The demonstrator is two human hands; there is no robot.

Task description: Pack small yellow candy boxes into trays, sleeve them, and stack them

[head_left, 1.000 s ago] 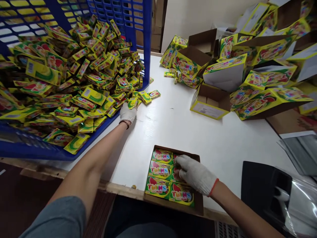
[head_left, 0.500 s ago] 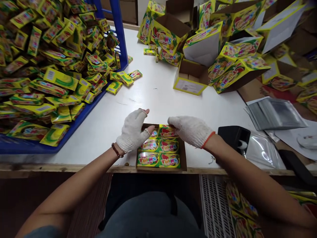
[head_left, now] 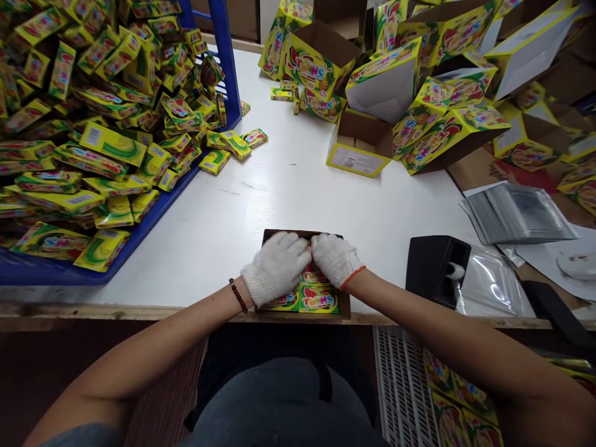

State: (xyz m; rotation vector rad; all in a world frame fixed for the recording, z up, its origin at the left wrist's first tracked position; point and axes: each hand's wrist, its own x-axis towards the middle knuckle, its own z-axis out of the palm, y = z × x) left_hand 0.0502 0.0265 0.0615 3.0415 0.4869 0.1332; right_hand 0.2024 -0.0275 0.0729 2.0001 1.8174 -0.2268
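Observation:
In front of me, at the table's near edge, an open cardboard box (head_left: 345, 305) holds rows of small yellow-green "TWINS" packs (head_left: 319, 300). My left hand (head_left: 278, 268), in a white knitted glove, lies across the left side of the box, fingers bent and close together. From the right, my right hand (head_left: 336, 258), gloved too with an orange cuff edge, reaches in with curled fingers. Their fingertips meet near the far end of the box, and what lies under them is hidden. Two packs in the nearest row and part of another behind show below my hands.
A blue crate (head_left: 153, 226) heaped with loose packs fills the left. Several packs (head_left: 235, 144) lie beside it. Open display boxes (head_left: 358, 152) crowd the back right. On the right are a black tape dispenser (head_left: 435, 267), clear film (head_left: 493, 282) and stacked plastic sleeves (head_left: 521, 214).
Both hands have come inward over the box. The left moved right and now covers the left packs; the right moved left, and its fingers have curled.

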